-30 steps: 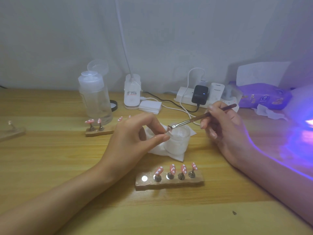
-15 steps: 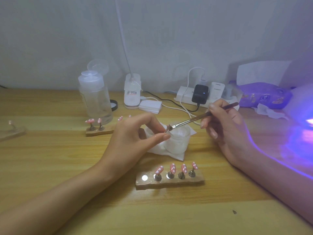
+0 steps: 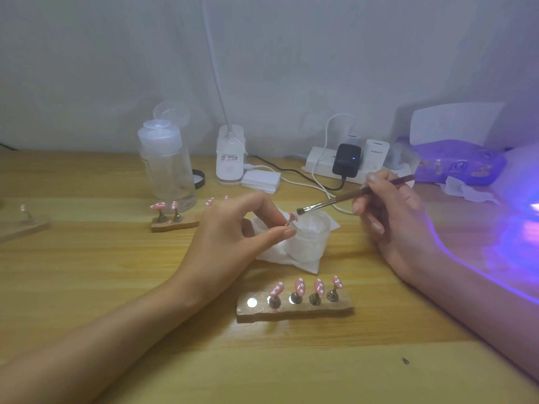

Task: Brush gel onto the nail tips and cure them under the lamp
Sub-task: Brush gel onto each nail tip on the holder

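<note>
My left hand (image 3: 233, 237) pinches a small pink nail tip (image 3: 292, 218) on its stand between thumb and forefinger, over the rim of a frosted gel jar (image 3: 309, 240). My right hand (image 3: 390, 217) holds a brown brush (image 3: 350, 196), whose bristles hover just right of the held tip. A wooden holder (image 3: 294, 309) near me carries several pink dotted nail tips, with one bare metal spot at its left end. A second holder (image 3: 172, 221) with pink tips sits behind my left hand. The curing lamp (image 3: 525, 182) glows purple at the right edge.
A clear pump bottle (image 3: 167, 167) stands at the back left, a white desk lamp base (image 3: 230, 156) beside it. A power strip (image 3: 350, 164) with chargers and cables lies at the back. A purple wipes pack (image 3: 458, 164) sits back right. White tissue (image 3: 291, 258) lies under the jar.
The brush tip has lifted slightly off the held nail tip and drawn a little to the right. My left hand has stayed in place.
</note>
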